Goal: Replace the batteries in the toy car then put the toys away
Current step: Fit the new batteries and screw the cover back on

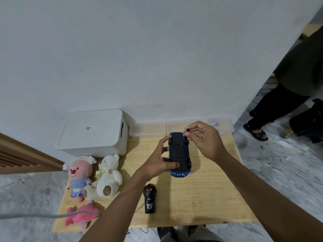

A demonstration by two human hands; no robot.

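White storage box [92,131] sits far left, three plush toys [97,180] near it on the wooden table [201,198]. Mid-table, the left hand [157,163] clamps the blue toy car [179,154], belly up. Just right, the right hand [202,138] pinches a small black screwdriver [186,132] at the far wheel end. A slipping tip could strip the screw; a loosened screw might roll off the table.
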